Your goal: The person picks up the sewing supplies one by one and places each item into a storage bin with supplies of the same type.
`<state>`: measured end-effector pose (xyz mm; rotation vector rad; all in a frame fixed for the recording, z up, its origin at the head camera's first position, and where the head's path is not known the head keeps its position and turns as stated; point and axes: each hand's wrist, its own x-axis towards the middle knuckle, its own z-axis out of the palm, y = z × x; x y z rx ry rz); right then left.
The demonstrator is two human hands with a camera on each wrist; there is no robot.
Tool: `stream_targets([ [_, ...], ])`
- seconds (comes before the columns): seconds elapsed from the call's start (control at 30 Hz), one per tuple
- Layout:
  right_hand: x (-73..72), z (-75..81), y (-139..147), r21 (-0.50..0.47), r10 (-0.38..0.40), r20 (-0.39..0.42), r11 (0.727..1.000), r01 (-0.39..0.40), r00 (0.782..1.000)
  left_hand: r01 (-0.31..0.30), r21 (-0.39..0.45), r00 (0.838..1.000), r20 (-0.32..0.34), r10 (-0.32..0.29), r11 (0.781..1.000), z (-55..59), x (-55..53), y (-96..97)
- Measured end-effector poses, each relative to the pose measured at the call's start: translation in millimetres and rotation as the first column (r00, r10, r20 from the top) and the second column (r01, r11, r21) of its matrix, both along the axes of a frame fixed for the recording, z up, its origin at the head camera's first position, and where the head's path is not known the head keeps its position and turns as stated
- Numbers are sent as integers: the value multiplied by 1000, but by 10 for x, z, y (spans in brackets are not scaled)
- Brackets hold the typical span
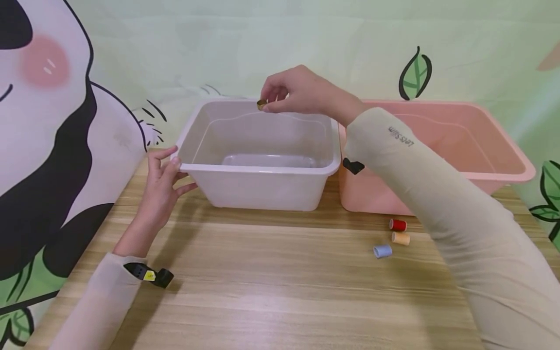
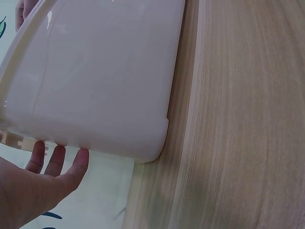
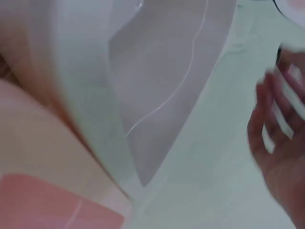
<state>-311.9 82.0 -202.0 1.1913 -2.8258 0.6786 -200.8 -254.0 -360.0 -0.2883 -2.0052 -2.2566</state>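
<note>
My right hand pinches a small gold-coloured, ring-shaped piece between thumb and fingers, above the back rim of the greyish-white plastic bin. Fingers partly hide the piece, and the right wrist view shows it only as a dark blur. At the bin's left corner my left hand grips the rim, with the thumb on its edge. The left wrist view shows several fingertips against the bin's side wall. Inside, the bin's visible floor holds nothing that I can see.
A pink bin stands right beside the white one, partly behind my right sleeve. In front of it lie a red spool, an orange spool and a light-blue spool on the wooden table. A panda-printed backdrop rises behind.
</note>
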Motion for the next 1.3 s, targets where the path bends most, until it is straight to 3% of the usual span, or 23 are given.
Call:
stream_targets([
  [0.17,121,58,-64,117,-172,-119,976,186,978,4,1,1000,-12,-4,1000,5,-7,8],
  [0.3,161,92,-52,165,-246,-137,949,267,959,5,-1,1000,-17,-5,1000,3,-14,14],
  [0.93,94,101,191,186,-212,-45,958,217,976,-1,-23,1000,-15,0,1000,1,-22,13],
  [1.13,136,114,265,125,-209,-28,969,211,977,0,-18,1000,-18,0,1000,-3,-22,5],
  [1.3,279,181,452,37,-238,-13,970,239,971,1,-5,1000,-3,-1,1000,-16,-28,11],
])
